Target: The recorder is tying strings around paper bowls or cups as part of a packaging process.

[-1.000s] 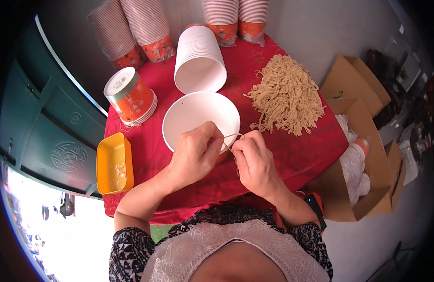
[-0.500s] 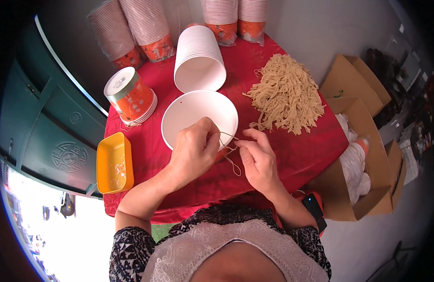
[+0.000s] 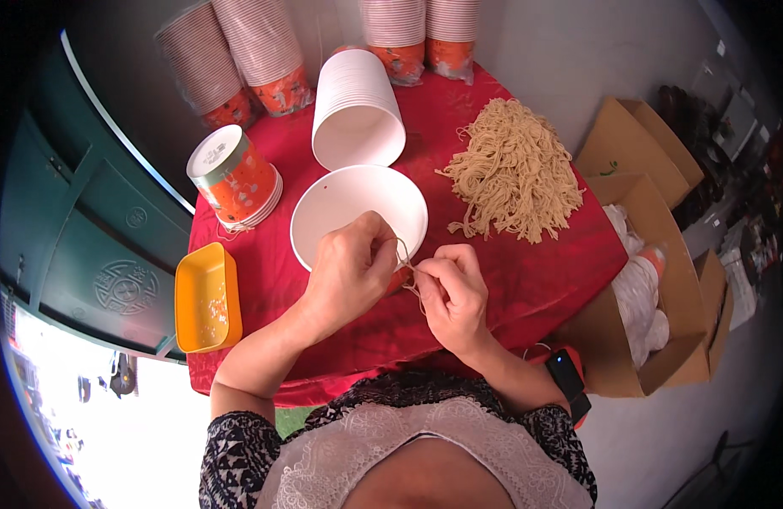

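Right hand (image 3: 453, 293) had come inward since, fingertips narrowed on thin cord (image 3: 405, 252); left hand (image 3: 347, 257) pinched another part. Cord spanned both, by near-right rim of white bowl (image 3: 336, 191), above worktop (image 3: 273, 284). Steady left pinch, even tension seemed best.

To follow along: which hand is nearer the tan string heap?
Right. The right hand is left of the tan string heap, toward the person; the left hand, farther left.

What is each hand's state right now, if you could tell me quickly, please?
Left hand: closed, pinching a thin tan cord.
Right hand: closed, fingertips pinching the cord as well.
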Available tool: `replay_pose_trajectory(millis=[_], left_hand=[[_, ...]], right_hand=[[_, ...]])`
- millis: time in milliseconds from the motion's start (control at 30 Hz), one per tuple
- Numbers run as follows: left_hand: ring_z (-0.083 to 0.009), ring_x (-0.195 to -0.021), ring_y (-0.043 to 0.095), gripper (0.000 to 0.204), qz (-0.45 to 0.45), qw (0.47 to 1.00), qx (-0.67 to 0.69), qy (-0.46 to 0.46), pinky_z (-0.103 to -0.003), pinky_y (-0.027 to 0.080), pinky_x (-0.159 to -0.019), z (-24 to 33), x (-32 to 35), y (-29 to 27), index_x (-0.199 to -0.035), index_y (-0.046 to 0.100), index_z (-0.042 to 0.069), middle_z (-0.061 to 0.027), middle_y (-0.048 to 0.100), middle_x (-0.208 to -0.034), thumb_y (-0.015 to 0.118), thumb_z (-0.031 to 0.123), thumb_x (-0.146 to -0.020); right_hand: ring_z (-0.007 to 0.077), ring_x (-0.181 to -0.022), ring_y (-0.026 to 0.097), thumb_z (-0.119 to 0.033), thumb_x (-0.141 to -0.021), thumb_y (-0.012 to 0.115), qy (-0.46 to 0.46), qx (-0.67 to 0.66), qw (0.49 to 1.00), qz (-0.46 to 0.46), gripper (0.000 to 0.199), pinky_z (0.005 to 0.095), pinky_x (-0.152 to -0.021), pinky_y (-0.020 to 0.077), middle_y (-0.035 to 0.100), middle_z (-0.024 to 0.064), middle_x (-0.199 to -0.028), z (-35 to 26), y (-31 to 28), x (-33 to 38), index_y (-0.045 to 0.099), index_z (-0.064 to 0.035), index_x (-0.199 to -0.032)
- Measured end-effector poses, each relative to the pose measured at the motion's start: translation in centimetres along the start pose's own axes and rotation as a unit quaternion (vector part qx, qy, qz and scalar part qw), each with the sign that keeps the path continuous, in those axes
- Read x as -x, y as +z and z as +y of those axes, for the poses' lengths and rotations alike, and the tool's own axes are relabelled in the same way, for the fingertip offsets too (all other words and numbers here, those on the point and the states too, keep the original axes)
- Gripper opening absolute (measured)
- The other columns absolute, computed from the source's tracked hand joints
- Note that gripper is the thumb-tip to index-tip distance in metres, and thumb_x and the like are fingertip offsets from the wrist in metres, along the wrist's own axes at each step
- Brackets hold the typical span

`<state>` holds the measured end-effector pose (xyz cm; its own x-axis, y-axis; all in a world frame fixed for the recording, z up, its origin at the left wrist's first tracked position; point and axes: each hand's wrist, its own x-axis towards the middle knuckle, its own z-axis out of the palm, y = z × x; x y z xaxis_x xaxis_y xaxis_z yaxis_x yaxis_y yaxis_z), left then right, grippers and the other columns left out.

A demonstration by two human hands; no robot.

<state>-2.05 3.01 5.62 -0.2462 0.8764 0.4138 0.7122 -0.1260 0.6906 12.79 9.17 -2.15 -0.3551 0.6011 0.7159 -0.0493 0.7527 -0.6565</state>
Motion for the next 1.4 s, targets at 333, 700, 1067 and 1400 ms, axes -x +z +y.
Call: replay_pose_trajectory(millis=[333,700,1067,1400], left_hand=[[-0.0252,-0.06,0.067,0.004,0.004,1.0,0.015,-0.004,-0.035,0.052,-0.056,-0.1,-0.1,0.2,-0.081,0.059,-0.004,-0.0153,0.066,-0.069,0.062,-0.001,-0.08],[-0.0251,-0.061,0.067,0.004,0.002,1.0,0.012,0.005,-0.035,0.052,-0.056,-0.1,-0.1,0.1,-0.082,0.06,-0.005,-0.0157,0.066,-0.069,0.062,-0.001,-0.08],[-0.0255,-0.061,0.067,0.007,-0.003,1.0,0.011,0.007,-0.035,0.052,-0.056,-0.3,0.0,0.1,-0.081,0.059,-0.004,-0.0159,0.066,-0.069,0.064,0.0,-0.08],[-0.0347,-0.068,0.063,0.012,-0.019,0.995,-0.061,0.078,-0.042,0.05,-0.061,0.2,0.6,-0.7,-0.085,0.055,0.0,-0.0156,0.063,-0.077,0.065,-0.001,-0.078]], right_hand=[[0.0114,-0.076,0.06,-0.006,-0.1,0.051,0.138,-0.3,0.944,0.011,0.006,0.0237,-0.066,0.0498,0.06,0.0088,-0.097,0.3,1.0,0.7,0.052,-0.0004,-0.102],[0.0052,-0.073,0.045,-0.022,-0.103,0.043,0.235,-0.458,0.857,0.001,0.021,0.021,-0.065,0.0407,0.055,0.0023,-0.094,2.0,1.6,1.2,0.047,-0.004,-0.112],[0.0096,-0.07,0.049,-0.001,-0.092,0.063,0.099,-0.232,0.967,0.044,0.006,0.0229,-0.062,0.0415,0.053,0.004,-0.085,2.0,2.5,1.7,0.057,0.0002,-0.094],[0.0082,-0.063,0.043,0.0,-0.09,0.066,0.065,-0.163,0.982,0.071,0.007,0.0241,-0.056,0.0368,0.05,0.0018,-0.078,1.1,2.3,0.5,0.059,-0.0009,-0.091]])
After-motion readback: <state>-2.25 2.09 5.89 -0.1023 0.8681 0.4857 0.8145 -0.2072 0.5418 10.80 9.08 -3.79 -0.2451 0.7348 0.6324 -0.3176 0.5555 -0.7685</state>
